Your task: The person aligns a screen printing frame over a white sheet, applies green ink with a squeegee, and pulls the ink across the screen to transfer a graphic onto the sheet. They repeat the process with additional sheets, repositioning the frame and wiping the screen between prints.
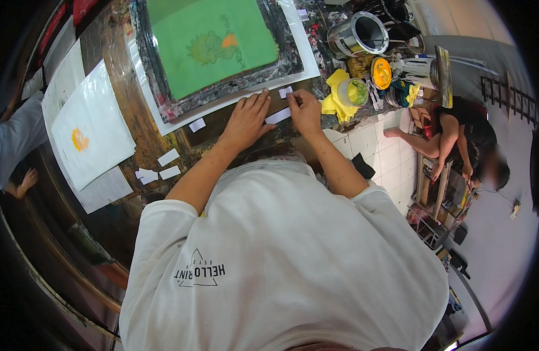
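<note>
My left hand (246,121) lies flat with fingers stretched out, pressing on a brown strip (214,124) at the near edge of a screen printing frame (222,88). The frame's green mesh (182,35) bears a spiky-haired figure with an orange patch. My right hand (305,114) is closed in a pinch at a small white paper piece (285,92). Between my hands lies a longer white strip (278,116), partly next to my left thumb. Another small white piece (197,124) sits left of my left hand.
Several white slips (169,157) lie at the table's left edge, near stacked white sheets (94,117) with an orange print. Right of the frame stand a metal can (345,40), a yellow paint pot (381,72), a clear cup (352,92) and a yellow cloth (338,108). Another person (465,134) sits at right; another's hand (28,180) shows at left.
</note>
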`<state>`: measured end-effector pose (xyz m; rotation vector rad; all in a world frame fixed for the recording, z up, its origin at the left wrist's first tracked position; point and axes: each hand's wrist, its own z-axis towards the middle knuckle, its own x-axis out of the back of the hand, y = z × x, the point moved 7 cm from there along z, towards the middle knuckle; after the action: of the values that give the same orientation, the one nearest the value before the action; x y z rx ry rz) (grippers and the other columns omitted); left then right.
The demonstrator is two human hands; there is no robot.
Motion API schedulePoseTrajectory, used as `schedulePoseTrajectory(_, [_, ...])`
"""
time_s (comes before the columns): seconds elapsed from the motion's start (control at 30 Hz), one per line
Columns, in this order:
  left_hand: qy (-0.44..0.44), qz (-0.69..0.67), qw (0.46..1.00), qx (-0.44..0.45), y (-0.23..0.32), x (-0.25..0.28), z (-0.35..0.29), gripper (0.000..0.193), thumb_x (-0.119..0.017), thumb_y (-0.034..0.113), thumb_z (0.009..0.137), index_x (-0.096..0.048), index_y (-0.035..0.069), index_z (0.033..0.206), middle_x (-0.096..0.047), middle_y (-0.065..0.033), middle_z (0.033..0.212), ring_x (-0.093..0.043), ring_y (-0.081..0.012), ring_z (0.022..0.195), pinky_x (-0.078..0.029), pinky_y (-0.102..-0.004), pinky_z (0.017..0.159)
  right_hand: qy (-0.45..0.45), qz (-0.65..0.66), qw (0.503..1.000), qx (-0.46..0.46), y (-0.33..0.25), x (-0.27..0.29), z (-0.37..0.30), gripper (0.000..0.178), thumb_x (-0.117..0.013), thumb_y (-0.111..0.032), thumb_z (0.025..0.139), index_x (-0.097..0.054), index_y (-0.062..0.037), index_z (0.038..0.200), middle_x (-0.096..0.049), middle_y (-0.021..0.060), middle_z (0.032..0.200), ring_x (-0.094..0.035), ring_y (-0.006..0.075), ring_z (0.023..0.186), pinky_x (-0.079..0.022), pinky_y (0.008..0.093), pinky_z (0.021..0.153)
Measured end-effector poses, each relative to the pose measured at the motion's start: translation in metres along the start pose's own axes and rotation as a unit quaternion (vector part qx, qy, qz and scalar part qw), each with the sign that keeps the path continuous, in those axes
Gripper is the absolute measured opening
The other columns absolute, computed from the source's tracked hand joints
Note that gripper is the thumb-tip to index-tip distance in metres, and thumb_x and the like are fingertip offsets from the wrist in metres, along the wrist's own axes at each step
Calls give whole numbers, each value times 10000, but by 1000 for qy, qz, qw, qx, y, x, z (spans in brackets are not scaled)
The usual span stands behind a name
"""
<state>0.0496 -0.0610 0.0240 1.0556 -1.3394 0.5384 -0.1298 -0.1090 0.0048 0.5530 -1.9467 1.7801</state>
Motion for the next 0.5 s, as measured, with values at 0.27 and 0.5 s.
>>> schedulePoseTrajectory(0.27, [-15, 26, 999, 11, 3, 0, 4, 828, -664, 573, 981, -526, -29, 1532, -421, -172, 1676, -411, -307, 1506, -325, -459, 1250, -23, 1, 1000, 12, -2, 11, -7, 179, -778, -164, 975, -750, 9, 942, -737, 118, 781, -690, 173, 680, -540, 334, 649])
schedulePoseTrajectory(0.5, [-9, 3, 1000, 2, 0, -6, 2, 817, -635, 557, 1010, -496, -48, 1541, -402, -199, 1673, -362, -351, 1549, -267, -486, 1311, -63, 67, 995, -51, 0, -14, 7, 203, -766, -148, 972, -736, 41, 904, -737, 168, 744, -735, 231, 617, -565, 361, 596])
